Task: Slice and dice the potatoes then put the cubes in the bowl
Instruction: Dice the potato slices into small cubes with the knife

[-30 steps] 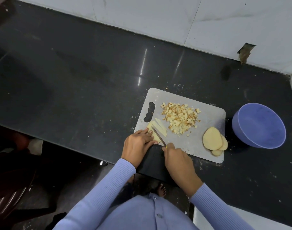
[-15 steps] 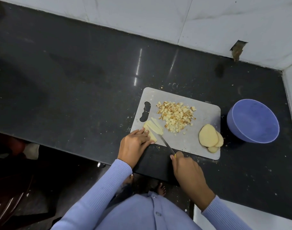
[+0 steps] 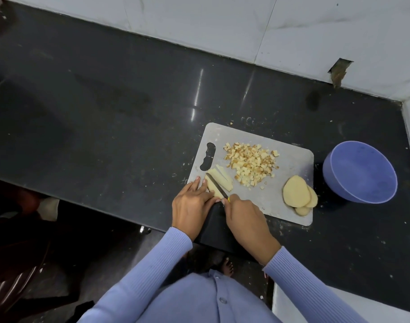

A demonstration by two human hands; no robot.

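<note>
Dark polished table [image 3: 106, 108]: your right hand [image 3: 242, 217], gripping knife [image 3: 216, 185], has returned onto pale potato slices [image 3: 219, 181]; left hand [image 3: 191, 203] flat, steadying; another strip cut starts.

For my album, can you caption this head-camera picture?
Right hand slices potato strips with a knife beside diced cubes.

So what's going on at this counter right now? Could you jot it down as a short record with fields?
Activity: cutting potato slices into strips
Left hand: fingers hold down the potato slices being cut
Right hand: grips the knife, blade across those slices
Cutting board: grey, on the black counter
Diced cubes: piled mid-board
Uncut slices: stacked at the board's right end
Bowl: blue, right of the board, no cubes visible inside
</note>
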